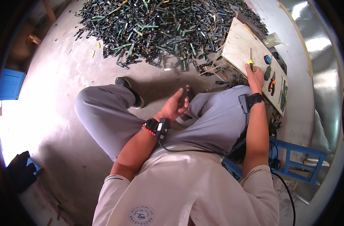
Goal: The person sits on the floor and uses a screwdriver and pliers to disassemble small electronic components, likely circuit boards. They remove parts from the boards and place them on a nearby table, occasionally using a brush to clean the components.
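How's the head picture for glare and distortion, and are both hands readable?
Head view: floor at left washed out to white, bright glare on the silvery sheet at right, straight edges bowing toward a black rim; head view, nearer the middle: left hand and right hand readable, though the left's dark object lacks detail.

Light: bright, strongest at left, floor [47,109] washed white there | Shadows: soft, between trousers [106,107] and far pile [160,30] | Glare: silvery sheet [318,45], right | Edges: dark fisheye rim, wooden strip [300,37] bowed, right | Far left: dim
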The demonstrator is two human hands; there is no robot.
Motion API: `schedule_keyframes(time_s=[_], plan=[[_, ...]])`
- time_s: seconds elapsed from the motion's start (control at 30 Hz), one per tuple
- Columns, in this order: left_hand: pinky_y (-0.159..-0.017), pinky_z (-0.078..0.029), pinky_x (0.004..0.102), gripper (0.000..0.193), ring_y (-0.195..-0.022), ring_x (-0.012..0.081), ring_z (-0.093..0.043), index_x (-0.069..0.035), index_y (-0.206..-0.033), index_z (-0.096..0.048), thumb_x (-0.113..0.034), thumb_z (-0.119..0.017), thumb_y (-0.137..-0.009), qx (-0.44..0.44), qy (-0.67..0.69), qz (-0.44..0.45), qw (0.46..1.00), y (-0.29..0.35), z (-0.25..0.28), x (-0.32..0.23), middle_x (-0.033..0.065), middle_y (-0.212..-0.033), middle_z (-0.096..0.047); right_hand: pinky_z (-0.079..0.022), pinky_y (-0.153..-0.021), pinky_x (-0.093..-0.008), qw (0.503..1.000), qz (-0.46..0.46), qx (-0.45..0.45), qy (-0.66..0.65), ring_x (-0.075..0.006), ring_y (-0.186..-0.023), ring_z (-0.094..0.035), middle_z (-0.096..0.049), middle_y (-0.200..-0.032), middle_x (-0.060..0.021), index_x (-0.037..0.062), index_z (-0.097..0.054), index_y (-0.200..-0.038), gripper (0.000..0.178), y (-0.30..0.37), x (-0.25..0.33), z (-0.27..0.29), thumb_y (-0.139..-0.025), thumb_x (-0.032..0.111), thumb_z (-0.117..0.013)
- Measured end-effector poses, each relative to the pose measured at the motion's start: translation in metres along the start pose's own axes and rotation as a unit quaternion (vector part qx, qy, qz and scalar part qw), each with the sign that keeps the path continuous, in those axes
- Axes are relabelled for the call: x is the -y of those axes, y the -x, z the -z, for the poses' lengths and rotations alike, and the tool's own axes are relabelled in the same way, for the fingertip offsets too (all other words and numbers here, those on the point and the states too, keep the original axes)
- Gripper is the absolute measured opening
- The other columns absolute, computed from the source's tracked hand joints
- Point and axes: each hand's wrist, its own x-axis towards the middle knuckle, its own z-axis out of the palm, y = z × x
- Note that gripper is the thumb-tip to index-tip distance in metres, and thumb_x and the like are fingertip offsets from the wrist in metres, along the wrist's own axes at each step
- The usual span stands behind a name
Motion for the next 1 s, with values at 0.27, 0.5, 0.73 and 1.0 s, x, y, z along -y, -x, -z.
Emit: schedule_keyframes(time_s=[0.27, 0.5, 0.73, 1.0], plan=[[-0.061, -0.039, 0.0306, 0.05, -0.043, 0.0103, -0.03, -0.011, -0.081, -0.052, -0.054, -0.038, -0.101, 0.008, -0.001, -0.016, 1.0, 0.003, 0.004, -0.002, 0.0021, -0.066, -0.052, -0.049, -0.089, -0.0475, 1.0, -0.011, 0.018, 0.021, -0.0393, -0.108, -0.063, -0.067, -0.113, -0.0231, 0.0042, -0.066, -0.118, 0.068, -0.01, 0.011, -0.01, -0.076, 0.057, -0.068], [-0.06, -0.039, 0.031, 0.05, -0.043, 0.0105, -0.03, -0.01, -0.082, -0.053, -0.054, -0.039, -0.101, -0.002, -0.008, -0.026, 1.0, -0.002, 0.007, 0.001, 0.0028, -0.066, -0.053, -0.049, -0.086, -0.047, 0.999, 0.006, 0.034, 0.039, -0.0403, -0.101, -0.064, -0.068, -0.106, -0.022, 0.0046, -0.069, -0.108, 0.055, -0.025, 0.001, -0.018, -0.081, 0.052, -0.066], [-0.053, -0.037, 0.0301, 0.049, -0.042, 0.011, -0.03, -0.009, -0.084, -0.05, -0.053, -0.038, -0.102, -0.009, 0.013, -0.027, 1.0, -0.001, 0.005, 0.0, 0.0039, -0.064, -0.051, -0.05, -0.081, -0.0466, 0.999, 0.032, 0.026, 0.03, -0.0404, -0.095, -0.066, -0.069, -0.098, -0.0218, 0.0023, -0.07, -0.098, 0.047, -0.035, -0.011, -0.025, -0.083, 0.047, -0.065], [-0.058, -0.038, 0.0311, 0.048, -0.043, 0.0103, -0.028, -0.01, -0.082, -0.051, -0.052, -0.036, -0.102, -0.029, -0.007, -0.035, 0.999, 0.0, 0.003, 0.0, 0.0017, -0.066, -0.05, -0.051, -0.08, -0.0452, 0.999, 0.042, 0.011, 0.016, -0.0396, -0.091, -0.067, -0.07, -0.094, -0.0208, 0.002, -0.071, -0.095, 0.043, -0.035, -0.011, -0.028, -0.083, 0.043, -0.067]])
